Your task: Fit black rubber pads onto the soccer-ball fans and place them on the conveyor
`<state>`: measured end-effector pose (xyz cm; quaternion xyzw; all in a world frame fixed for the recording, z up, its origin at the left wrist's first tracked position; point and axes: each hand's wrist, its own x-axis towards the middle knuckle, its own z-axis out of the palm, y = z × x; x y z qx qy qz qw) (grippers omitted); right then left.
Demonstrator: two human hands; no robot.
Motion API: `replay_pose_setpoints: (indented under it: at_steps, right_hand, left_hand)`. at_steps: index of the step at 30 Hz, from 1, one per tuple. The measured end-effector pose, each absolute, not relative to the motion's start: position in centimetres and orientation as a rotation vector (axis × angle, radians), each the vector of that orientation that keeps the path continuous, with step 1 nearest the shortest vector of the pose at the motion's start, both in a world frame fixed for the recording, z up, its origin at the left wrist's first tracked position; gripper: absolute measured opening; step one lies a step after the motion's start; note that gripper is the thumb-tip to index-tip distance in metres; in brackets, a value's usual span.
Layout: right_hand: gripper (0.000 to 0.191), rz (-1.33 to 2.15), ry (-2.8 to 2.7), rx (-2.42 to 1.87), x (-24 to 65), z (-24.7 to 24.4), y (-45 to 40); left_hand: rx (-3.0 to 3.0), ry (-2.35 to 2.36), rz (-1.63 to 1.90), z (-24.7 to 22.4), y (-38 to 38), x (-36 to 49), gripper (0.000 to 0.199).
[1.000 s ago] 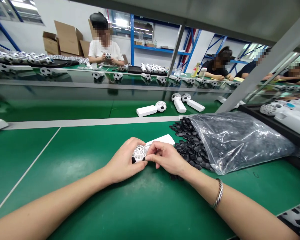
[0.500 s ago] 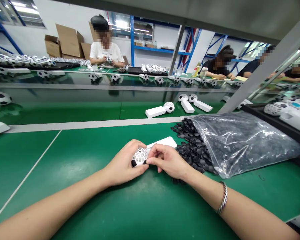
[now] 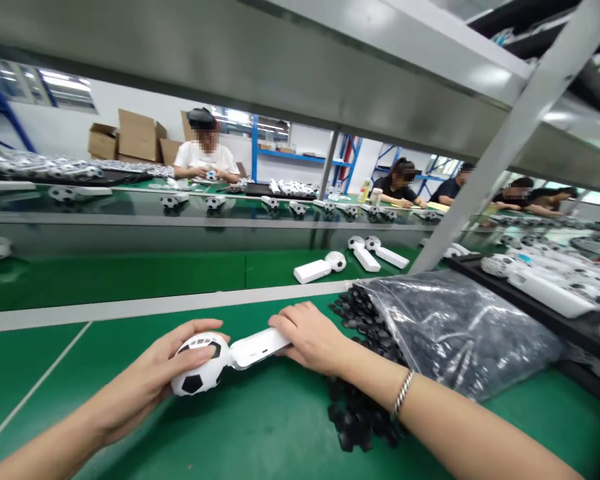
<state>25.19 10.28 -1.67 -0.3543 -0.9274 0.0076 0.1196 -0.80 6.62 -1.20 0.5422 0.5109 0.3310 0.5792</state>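
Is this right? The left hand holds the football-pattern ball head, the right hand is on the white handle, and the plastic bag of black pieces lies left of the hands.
No: the plastic bag of black pieces lies right of the hands, not left, as the head view shows. The left hand holds the ball head, the right hand is on the white handle.

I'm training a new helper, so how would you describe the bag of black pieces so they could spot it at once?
On the green bench, just beyond the person's right hand, lies a clear plastic bag packed with small black pieces. More of them lie heaped loose at its mouth, and it is the only bag in view.
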Motion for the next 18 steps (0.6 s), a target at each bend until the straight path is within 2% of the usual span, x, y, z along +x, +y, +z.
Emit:
replay_pose_setpoints:
  at_steps: [2, 4, 6, 8, 9, 11, 14, 18]
  right_hand:
    - [0.029, 0.37, -2.636, -0.999, 23.4, -2.3, 11.6]
    - [0.028, 0.858, -2.382, -1.066, 21.7, -2.8, 12.8]
    - [0.032, 1.398, -2.045, -1.163, 20.3, -3.1, 14.1]
    - [0.034, 1.714, -1.727, -1.173, 19.4, -3.3, 15.8]
    - [0.034, 1.736, -1.627, -1.193, 19.0, -3.4, 16.8]
    - [0.033, 1.555, -1.57, -1.309, 18.5, -3.6, 19.1]
    - [0.042, 1.182, -1.627, -1.526, 18.3, -3.7, 22.6]
    - [0.041, 0.814, -1.692, -1.708, 19.8, -3.0, 25.0]
  left_hand:
    - [1.315, 1.27, 0.877, -1.0, 7.3, -4.3, 0.054]
    - [1.415, 1.493, 1.068, -0.6, 8.0, -9.2, 0.065]
    - [1.499, 1.925, 1.195, 0.0, 8.0, -15.0, 0.075]
    - [1.53, 2.418, 1.105, 0.7, 7.1, -20.6, 0.082]
    - [1.516, 2.643, 0.991, 0.9, 6.4, -22.9, 0.084]
    - [1.483, 2.909, 0.725, 1.2, 4.9, -26.0, 0.084]
    - [1.669, 2.861, 0.409, 0.9, 4.1, -27.5, 0.076]
    - [1.729, 2.87, 0.293, 0.9, 5.2, -26.5, 0.062]
